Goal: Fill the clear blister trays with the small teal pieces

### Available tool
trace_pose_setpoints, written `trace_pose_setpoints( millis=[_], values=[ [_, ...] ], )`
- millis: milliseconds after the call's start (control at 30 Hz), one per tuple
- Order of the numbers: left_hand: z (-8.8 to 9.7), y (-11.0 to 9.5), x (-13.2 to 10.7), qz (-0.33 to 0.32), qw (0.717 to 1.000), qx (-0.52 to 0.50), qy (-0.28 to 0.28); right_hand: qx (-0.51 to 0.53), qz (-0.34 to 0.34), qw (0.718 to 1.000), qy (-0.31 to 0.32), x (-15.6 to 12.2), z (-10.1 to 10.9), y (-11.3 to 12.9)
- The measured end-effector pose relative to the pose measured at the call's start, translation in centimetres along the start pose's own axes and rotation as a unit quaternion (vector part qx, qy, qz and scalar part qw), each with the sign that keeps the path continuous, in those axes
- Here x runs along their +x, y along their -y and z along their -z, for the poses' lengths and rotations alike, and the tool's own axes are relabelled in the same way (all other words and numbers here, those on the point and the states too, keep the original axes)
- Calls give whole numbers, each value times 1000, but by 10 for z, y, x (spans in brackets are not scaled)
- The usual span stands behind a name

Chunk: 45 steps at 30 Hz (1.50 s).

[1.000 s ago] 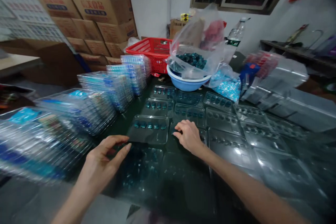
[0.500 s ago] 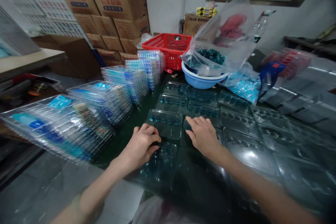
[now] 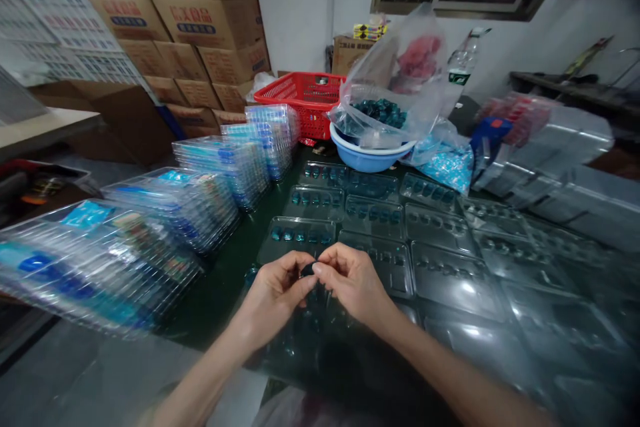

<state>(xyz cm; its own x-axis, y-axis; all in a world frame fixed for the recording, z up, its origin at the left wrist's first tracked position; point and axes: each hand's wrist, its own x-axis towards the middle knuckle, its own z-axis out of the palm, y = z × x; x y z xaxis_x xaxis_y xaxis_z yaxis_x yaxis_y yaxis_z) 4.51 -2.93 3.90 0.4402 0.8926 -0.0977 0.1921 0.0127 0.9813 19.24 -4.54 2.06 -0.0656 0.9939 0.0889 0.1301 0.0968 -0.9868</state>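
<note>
My left hand (image 3: 274, 295) and my right hand (image 3: 354, 282) meet above the dark green table, their fingertips pinching a small dark teal piece (image 3: 307, 270) between them. Directly under my hands lies a clear plastic blister tray (image 3: 305, 347) with dark teal pieces in its hollows, partly hidden by my wrists. Just beyond my fingers, a similar tray (image 3: 297, 235) holds a row of teal pieces. More clear trays (image 3: 440, 230) spread out to the right.
Tall stacks of packed clear trays (image 3: 170, 227) line the table's left side. At the back stand a blue basin (image 3: 367, 159) holding a plastic bag of teal pieces, a bag of light-blue pieces (image 3: 445, 163) and a red basket (image 3: 305, 97). Cardboard boxes (image 3: 185, 20) rise behind.
My hands have come together from resting apart on the trays, and they now pinch a small teal piece between them. The view has shifted slightly.
</note>
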Motion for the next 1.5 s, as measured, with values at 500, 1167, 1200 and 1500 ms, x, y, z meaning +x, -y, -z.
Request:
trace_pose_setpoints(
  millis=[500,1167,1200,1500],
  values=[
    [24,-6,-7,-54,973,211,75,351,-134,927,-1,-17,24,4],
    [-27,-15,3,-19,1000,10,-14,175,-67,982,-9,-26,27,12],
    [-28,-16,3,-14,1000,9,-12,172,-68,983,-8,-26,28,12],
    [-35,-18,5,51,996,-71,25,181,-53,981,-35,-36,35,7]
  ],
)
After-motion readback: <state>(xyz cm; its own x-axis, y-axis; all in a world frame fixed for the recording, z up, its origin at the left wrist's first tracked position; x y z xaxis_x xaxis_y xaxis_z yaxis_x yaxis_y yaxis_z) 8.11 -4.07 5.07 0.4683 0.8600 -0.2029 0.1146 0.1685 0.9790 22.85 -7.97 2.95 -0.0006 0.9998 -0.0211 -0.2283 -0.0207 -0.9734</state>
